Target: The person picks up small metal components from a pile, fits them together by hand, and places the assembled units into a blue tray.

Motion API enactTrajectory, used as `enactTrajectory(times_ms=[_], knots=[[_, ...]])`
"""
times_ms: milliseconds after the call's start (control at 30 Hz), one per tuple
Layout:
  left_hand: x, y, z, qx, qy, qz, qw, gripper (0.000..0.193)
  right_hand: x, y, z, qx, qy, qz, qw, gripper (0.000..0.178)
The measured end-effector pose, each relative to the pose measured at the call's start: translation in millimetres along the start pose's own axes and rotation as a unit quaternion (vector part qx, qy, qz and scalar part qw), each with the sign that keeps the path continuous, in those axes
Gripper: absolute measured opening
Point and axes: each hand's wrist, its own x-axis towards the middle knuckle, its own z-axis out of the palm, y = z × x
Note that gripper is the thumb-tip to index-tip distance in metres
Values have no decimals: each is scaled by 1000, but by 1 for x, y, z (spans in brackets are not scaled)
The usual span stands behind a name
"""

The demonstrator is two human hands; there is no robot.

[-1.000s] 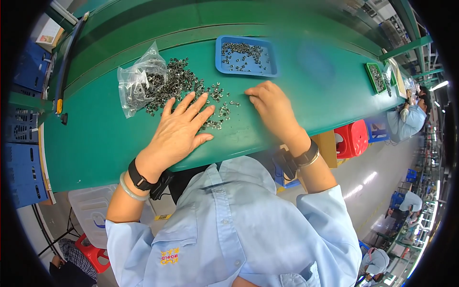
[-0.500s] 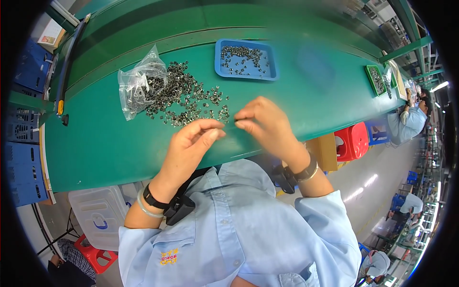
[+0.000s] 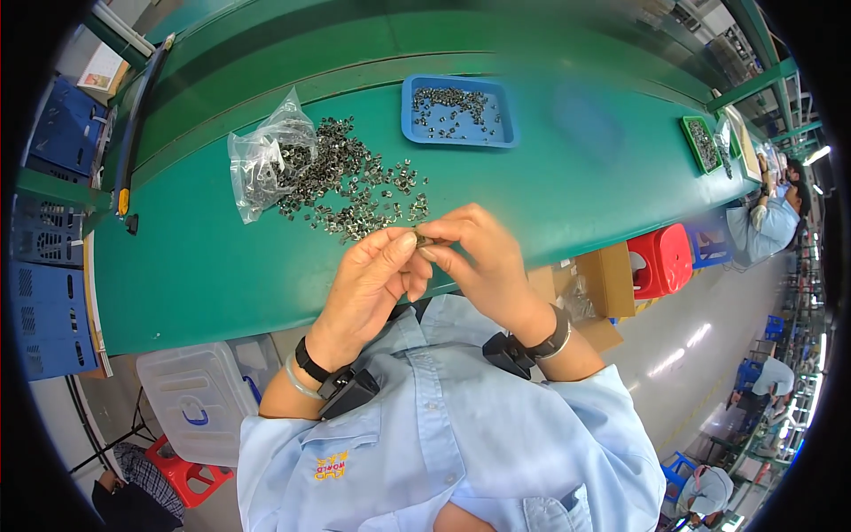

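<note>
My left hand and my right hand meet at the near edge of the green table. Both are closed, their fingertips pinching a small dark metal piece between them; fingers cover most of it. Just beyond lies a loose pile of small shiny metal pieces, spreading toward my hands. The pile runs out of a clear plastic bag on its left side. Farther back, a blue tray holds many similar pieces.
The green table stretches to the right, where a green tray of small parts stands. Beside the near edge are a red stool, a cardboard box and a lidded clear bin. A co-worker sits far right.
My hands were apart; now their fingertips have come together. The right hand has moved left and nearer to me, and the metal piece now shows between the fingers.
</note>
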Motion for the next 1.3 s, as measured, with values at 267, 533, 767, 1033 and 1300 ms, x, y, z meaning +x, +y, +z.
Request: enactTrajectory(times_ms=[267,533,767,1033,1300], knots=[[-16,2,15,88,53,28,994,21,-8,-9,-1,-14,18,5,1000,20],[-31,3,12,105,77,43,991,17,-10,-16,5,-72,-5,-71,995,20],[-42,8,-1,81,75,52,993,14,-3,-23,18,-45,-14,-79,996,18],[-41,13,-28,23,46,83,995,13,11,-32,37,-14,-23,-76,997,10],[-50,36,-38,62,54,102,991,13,25,-52,49,-82,-47,-93,991,11]])
